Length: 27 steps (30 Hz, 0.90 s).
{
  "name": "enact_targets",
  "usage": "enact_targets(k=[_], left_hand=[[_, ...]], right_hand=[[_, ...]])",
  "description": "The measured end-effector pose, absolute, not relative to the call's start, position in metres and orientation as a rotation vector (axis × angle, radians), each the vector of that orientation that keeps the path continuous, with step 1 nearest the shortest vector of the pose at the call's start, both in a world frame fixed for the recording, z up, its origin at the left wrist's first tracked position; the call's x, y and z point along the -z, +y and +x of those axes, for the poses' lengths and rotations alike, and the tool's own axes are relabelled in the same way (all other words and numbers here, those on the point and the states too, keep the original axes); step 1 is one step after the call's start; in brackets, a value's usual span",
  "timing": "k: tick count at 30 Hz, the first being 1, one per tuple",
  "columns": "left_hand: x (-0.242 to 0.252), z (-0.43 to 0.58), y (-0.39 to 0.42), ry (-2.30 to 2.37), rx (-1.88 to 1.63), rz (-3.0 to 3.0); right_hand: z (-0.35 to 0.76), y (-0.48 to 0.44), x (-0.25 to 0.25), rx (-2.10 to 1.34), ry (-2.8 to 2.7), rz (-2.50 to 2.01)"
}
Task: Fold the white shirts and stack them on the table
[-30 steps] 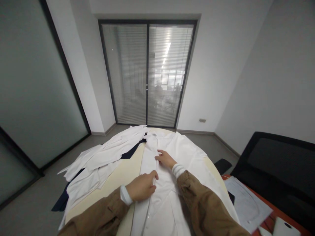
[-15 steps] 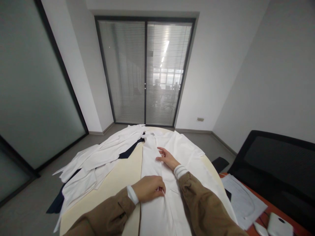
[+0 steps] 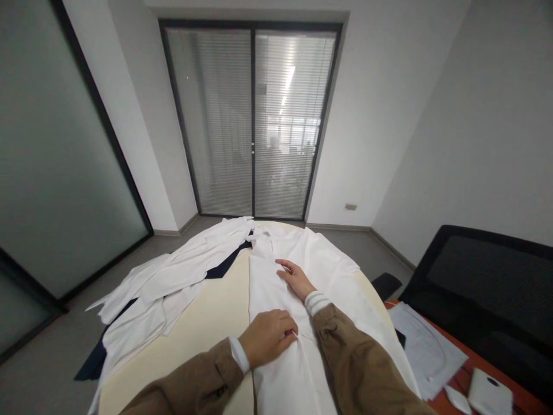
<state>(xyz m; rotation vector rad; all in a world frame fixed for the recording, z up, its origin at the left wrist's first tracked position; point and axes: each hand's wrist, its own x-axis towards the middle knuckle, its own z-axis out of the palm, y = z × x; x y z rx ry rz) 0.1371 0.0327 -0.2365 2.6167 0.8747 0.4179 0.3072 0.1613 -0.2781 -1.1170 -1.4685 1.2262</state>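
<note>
A white shirt point(image 3: 332, 288) lies flat along a round cream table point(image 3: 216, 311), collar at the far end. My left hand point(image 3: 270, 344) rests on the shirt's front strip near me, fingers curled and pinching the fabric. Farther up the same strip lies my right hand point(image 3: 294, 278), its fingers stretched out flat on the cloth. Both arms wear brown sleeves with white cuffs.
A heap of white garments point(image 3: 173, 276) over a dark navy cloth point(image 3: 227, 265) covers the table's left side. At the right are a black chair point(image 3: 488, 288), papers point(image 3: 427, 351) and a white device point(image 3: 488, 395) on an orange surface. Glass doors with blinds stand beyond.
My left hand has slid toward me down the shirt's front strip, still pinching it. The right hand has stayed almost in place. The view has tilted slightly.
</note>
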Motion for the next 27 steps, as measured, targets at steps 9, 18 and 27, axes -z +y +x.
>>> enact_targets(k=[9, 18, 27], left_hand=[[0.241, 0.131, 0.033, 0.612, -0.419, 2.675], [0.239, 0.127, 0.009, 0.200, -0.363, 2.837], [0.241, 0.139, 0.005, 0.145, -0.360, 2.853]], right_hand=[[0.308, 0.160, 0.276, -1.200, -1.512, -1.130], [0.310, 0.164, 0.279, -1.106, -1.578, -1.141], [0.309, 0.163, 0.280, -1.025, -1.588, -1.150]])
